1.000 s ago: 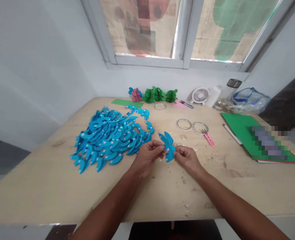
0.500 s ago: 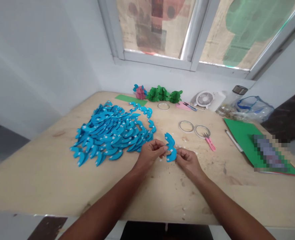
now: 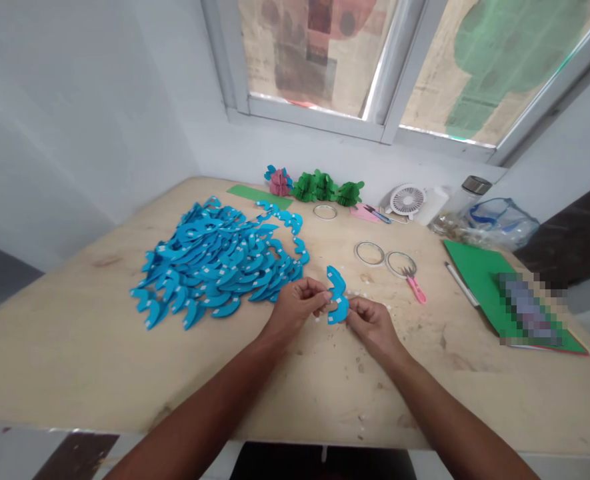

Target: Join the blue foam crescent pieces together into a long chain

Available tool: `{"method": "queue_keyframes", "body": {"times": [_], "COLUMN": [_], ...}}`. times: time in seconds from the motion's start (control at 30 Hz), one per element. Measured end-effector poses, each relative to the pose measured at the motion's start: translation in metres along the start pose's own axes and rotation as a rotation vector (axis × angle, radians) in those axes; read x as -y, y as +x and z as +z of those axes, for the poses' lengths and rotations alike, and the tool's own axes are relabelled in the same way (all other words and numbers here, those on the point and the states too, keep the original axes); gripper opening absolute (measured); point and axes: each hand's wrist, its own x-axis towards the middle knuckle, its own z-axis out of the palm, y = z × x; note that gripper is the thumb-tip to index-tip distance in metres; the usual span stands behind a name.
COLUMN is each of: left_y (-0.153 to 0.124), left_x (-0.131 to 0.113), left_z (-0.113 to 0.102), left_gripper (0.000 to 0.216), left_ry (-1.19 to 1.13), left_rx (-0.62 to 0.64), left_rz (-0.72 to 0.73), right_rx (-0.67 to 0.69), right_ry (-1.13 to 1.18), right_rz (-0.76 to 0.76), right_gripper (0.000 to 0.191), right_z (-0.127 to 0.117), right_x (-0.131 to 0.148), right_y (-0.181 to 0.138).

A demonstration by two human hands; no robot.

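Note:
A curved blue paper cutout (image 3: pixel 339 310) with small white squares on it is held upright above the table. On its left side, the thumb and fingers of my left hand (image 3: pixel 301 301) pinch its edge. My right hand (image 3: pixel 372 323) has its fingertips closed on the lower right edge of the same piece. Just left of my hands spreads a large heap of similar blue paper cutouts (image 3: pixel 219 260), many bearing white squares.
Rolls of tape (image 3: pixel 369 253) and pink thread snips (image 3: pixel 417 288) lie beyond my right hand. A green folder (image 3: pixel 479 267) and a white pen (image 3: pixel 461 283) are at the right. Green paper figures (image 3: pixel 322 187), a small fan (image 3: pixel 407 200) and a bottle (image 3: pixel 467 197) line the wall.
Both hands keep their grip on the blue cutout, which looks turned very slightly. The whole view has shifted a little; the other things lie as before.

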Motion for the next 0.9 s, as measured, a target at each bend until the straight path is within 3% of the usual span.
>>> {"method": "queue_keyframes", "body": {"times": [0.9], "left_y": [0.0010], "left_x": [0.0013], "left_z": [-0.0004], "left_gripper": [0.019], "left_ry": [0.018], "left_rx": [-0.008], "left_rz": [-0.003], "right_rx": [0.003], "right_ry": [-0.041], "right_rz": [-0.014], "right_gripper": [0.030], "right_z": [-0.0007], "right_x": [0.0026], "right_y": [-0.0012]}}
